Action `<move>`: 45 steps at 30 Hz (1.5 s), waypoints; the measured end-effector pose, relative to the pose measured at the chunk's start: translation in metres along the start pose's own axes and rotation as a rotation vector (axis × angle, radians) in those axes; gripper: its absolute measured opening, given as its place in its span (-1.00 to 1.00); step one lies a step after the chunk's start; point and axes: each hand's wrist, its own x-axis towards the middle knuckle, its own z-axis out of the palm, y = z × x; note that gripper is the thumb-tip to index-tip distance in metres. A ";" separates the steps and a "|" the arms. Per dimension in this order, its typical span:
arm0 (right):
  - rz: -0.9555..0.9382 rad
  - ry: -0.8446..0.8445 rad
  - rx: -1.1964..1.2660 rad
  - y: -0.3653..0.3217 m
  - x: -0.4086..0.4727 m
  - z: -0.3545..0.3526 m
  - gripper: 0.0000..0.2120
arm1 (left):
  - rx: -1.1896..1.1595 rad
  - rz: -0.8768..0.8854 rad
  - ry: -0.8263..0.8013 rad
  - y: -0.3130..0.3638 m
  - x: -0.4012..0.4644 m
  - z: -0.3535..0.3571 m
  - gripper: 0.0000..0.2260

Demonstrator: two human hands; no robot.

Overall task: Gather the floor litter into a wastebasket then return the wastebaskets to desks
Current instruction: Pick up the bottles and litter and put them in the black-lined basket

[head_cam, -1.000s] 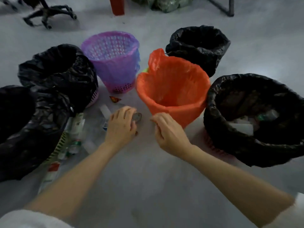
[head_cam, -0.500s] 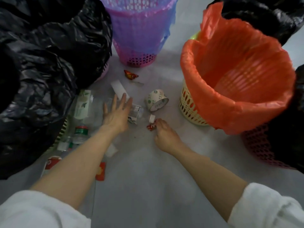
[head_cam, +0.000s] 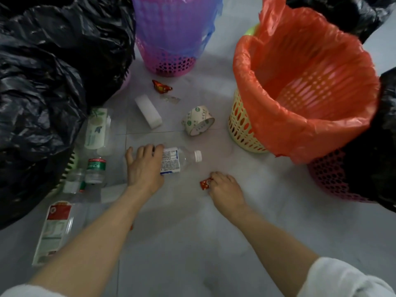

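A person crouches over floor litter. The left hand, spread flat a moment ago, now curls around a clear water bottle at frame centre. The right hand still pinches a red candy wrapper. Both pieces look ready for the orange-lined wastebasket, upper right.

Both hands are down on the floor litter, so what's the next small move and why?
Probably lift both hands toward the orange-lined basket and drop the litter in. The left hand grips the clear bottle, the right hand pinches a red wrapper, and that basket stands open nearest.
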 end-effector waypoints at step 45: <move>0.889 0.608 0.847 0.288 -0.200 -0.263 -0.59 | -0.730 0.171 0.049 0.426 -0.021 -0.217 -0.27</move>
